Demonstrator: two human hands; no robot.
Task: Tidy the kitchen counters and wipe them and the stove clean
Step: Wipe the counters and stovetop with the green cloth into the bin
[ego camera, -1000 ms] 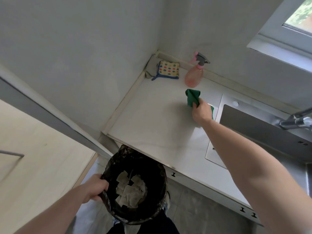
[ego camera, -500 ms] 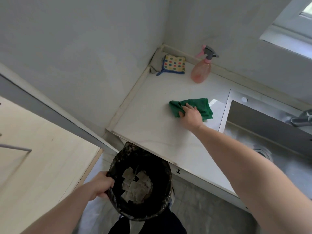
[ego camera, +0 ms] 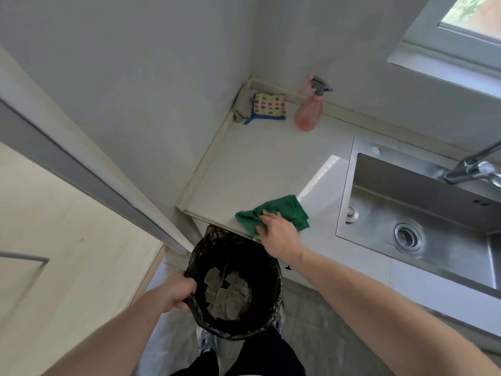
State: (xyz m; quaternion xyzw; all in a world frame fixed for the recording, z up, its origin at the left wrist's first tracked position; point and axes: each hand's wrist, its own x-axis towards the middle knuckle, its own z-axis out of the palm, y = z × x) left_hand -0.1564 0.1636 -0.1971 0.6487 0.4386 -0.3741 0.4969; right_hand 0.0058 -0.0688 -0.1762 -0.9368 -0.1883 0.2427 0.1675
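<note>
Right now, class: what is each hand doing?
Left hand: grips the rim of the black bag-lined bin.
Right hand: open, fingers pressing the green cloth on the counter.

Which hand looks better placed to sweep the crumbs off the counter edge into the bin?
The right hand: it already presses the green cloth at the counter edge, just above the bin. The left hand grips the bin's rim, holding it there.

No readable text or labels, as far as visible.
</note>
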